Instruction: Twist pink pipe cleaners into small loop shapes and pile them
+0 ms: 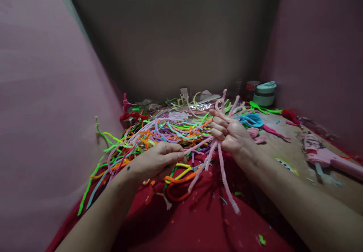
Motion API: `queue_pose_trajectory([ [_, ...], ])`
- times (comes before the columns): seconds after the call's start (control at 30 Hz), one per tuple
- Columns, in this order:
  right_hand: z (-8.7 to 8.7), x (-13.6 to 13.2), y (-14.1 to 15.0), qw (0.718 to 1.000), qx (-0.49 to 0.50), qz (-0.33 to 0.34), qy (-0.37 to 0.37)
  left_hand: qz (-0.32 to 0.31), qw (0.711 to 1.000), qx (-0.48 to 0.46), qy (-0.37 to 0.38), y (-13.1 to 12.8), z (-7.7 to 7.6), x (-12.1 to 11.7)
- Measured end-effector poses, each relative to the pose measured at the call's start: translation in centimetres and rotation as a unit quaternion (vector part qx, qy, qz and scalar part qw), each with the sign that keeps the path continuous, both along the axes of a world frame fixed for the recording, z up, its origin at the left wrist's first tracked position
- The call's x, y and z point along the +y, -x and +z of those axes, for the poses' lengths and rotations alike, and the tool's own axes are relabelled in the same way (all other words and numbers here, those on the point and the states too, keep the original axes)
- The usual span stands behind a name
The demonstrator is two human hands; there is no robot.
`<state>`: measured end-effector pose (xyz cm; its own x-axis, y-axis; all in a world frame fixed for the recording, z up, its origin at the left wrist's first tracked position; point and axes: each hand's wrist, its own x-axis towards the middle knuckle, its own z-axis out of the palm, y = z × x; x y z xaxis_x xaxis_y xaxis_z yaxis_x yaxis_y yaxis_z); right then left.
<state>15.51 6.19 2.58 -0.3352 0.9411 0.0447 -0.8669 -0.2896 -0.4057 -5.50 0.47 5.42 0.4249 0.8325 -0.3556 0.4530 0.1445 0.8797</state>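
Note:
A bundle of pink pipe cleaners (pixel 224 176) is gripped in my right hand (pixel 227 129), its fingers curled into a fist. Looped and straight ends poke out above the fist, and several long ends hang below it. My left hand (pixel 163 157) pinches the end of one pink strand that stretches across from the bundle. Under and between my hands lie scissors (pixel 184 174) with orange and yellow on the handles, partly covered. Behind them spreads a large tangled heap of multicoloured pipe cleaners (pixel 170 129).
At the right rests a pink glue gun (pixel 326 155) on a tan surface (pixel 295 142). A blue pipe-cleaner bundle (pixel 252 119) and a teal lidded container (pixel 265 94) sit farther back. Red cloth (pixel 204 221) with scraps lies in front. Pink walls (pixel 51 93) flank both sides.

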Motion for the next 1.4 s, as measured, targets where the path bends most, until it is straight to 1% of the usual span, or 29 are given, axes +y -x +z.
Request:
queue_pose_trajectory([
  [0.07,0.1,-0.1,0.0,1.0,0.002,0.0,-0.007,-0.019,1.0,0.023,-0.004,0.5,0.6,-0.2],
  [0.13,0.2,-0.4,0.2,1.0,0.005,0.019,-0.005,-0.041,0.999,0.026,0.014,1.2,1.2,-0.6],
  [0.2,0.2,-0.6,0.5,0.999,0.013,0.043,-0.004,-0.065,0.997,0.002,0.049,2.1,1.8,-0.8],
  [0.27,0.1,-0.9,0.8,0.998,0.024,0.064,-0.002,-0.118,0.989,-0.028,0.086,2.9,2.2,-0.8],
  [0.3,0.0,-1.1,0.9,0.997,0.029,0.071,0.002,-0.14,0.986,-0.042,0.081,3.1,2.2,-0.6],
  [0.33,-0.1,-1.2,1.1,0.996,0.033,0.078,0.005,-0.144,0.987,-0.054,0.054,3.2,2.1,-0.3],
  [0.37,-0.1,-1.4,1.2,0.996,0.037,0.084,0.009,-0.125,0.99,-0.068,0.011,3.1,1.8,0.0],
  [0.4,-0.3,-1.5,1.3,0.995,0.041,0.088,0.012,-0.085,0.992,-0.088,-0.042,2.8,1.5,0.3],
  [0.43,-0.4,-1.6,1.5,0.995,0.045,0.093,0.014,-0.023,0.99,-0.11,-0.088,2.3,1.0,0.5],
  [0.47,-0.6,-1.7,1.6,0.994,0.046,0.097,0.014,0.013,0.987,-0.134,-0.088,1.6,0.4,0.7],
  [0.5,-0.8,-1.7,1.8,0.994,0.045,0.099,0.014,0.021,0.984,-0.167,-0.065,0.8,-0.2,0.7],
  [0.53,-1.0,-1.8,2.1,0.994,0.041,0.098,0.014,0.013,0.982,-0.184,-0.037,-0.1,-0.8,0.5],
  [0.6,-1.4,-1.7,2.5,0.995,0.027,0.096,0.01,-0.01,0.985,-0.173,-0.017,-1.8,-1.8,-0.2],
  [0.63,-1.6,-1.7,2.8,0.996,0.02,0.092,0.004,-0.033,0.985,-0.169,0.013,-2.6,-2.2,-0.6],
  [0.67,-1.7,-1.7,3.0,0.996,0.013,0.086,-0.004,-0.037,0.982,-0.181,0.032,-3.2,-2.5,-1.0],
  [0.77,-1.8,-1.9,3.4,0.998,-0.019,0.058,-0.021,-0.016,0.974,-0.213,0.081,-4.1,-3.4,-1.6],
  [0.87,-1.4,-2.3,3.6,0.998,-0.059,0.035,0.002,0.004,0.965,-0.228,0.131,-3.9,-3.9,-1.4],
  [0.93,-1.3,-2.4,3.5,0.997,-0.067,0.03,0.018,0.01,0.964,-0.224,0.142,-3.6,-4.0,-1.1],
  [1.03,-1.6,-2.3,3.6,0.998,-0.049,0.04,0.018,0.021,0.964,-0.222,0.143,-3.2,-3.9,-0.8],
  [1.13,-2.2,-2.2,3.6,0.998,-0.029,0.053,0.012,0.029,0.964,-0.214,0.155,-3.2,-3.7,-0.8],
  [1.23,-2.6,-2.3,3.7,0.997,-0.023,0.073,-0.003,0.023,0.966,-0.204,0.155,-3.1,-3.6,-0.7],
  [1.4,-2.5,-2.3,3.6,0.997,-0.027,0.077,-0.014,0.028,0.961,-0.229,0.153,-2.7,-3.4,-0.3],
])
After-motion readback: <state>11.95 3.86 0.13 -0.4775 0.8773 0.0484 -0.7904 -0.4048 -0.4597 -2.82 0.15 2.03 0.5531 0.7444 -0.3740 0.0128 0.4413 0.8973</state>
